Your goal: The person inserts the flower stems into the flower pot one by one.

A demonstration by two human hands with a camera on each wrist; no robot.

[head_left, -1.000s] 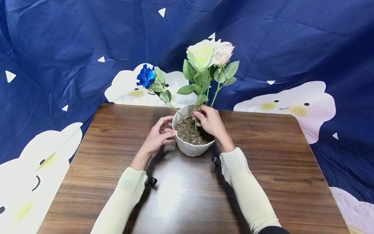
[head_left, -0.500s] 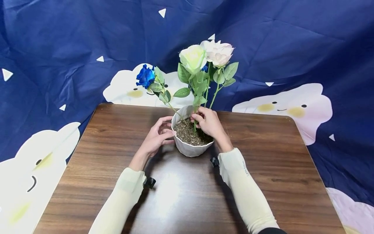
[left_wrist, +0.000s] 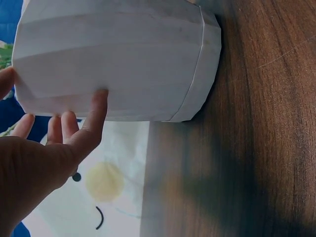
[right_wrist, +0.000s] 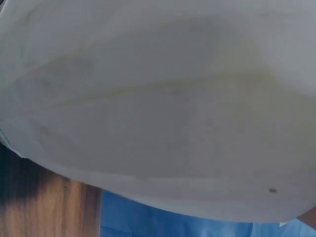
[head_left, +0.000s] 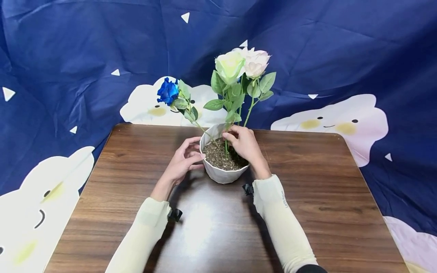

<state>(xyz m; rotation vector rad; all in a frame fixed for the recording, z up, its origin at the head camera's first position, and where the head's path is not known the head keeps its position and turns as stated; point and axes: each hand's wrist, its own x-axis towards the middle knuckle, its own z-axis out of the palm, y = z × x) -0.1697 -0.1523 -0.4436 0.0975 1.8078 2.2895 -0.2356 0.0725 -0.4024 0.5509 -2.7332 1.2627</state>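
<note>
A white faceted flower pot (head_left: 225, 176) filled with brown soil (head_left: 218, 156) stands near the table's far edge. At its left side my left hand (head_left: 179, 163) holds the wall, thumb by the near rim and fingers spread behind; the left wrist view shows a fingertip against the pot wall (left_wrist: 113, 59). Over the soil my right hand (head_left: 246, 144) pinches the green stem of a pale green-white rose (head_left: 230, 66). Its stem reaches down to the soil. The pot wall (right_wrist: 148, 133) fills most of the right wrist view, where the fingers are hidden.
A blue rose (head_left: 168, 91) leans left out of the pot. Behind the green-white rose stands a pale pink rose (head_left: 257, 63), with another bloom partly hidden. A dark blue cloth (head_left: 85, 41) with cloud prints hangs behind the brown wooden table (head_left: 324, 212).
The green-white rose head has swayed left and then partly back right, its stem still pinched in my right hand. My left hand stays at the pot.
</note>
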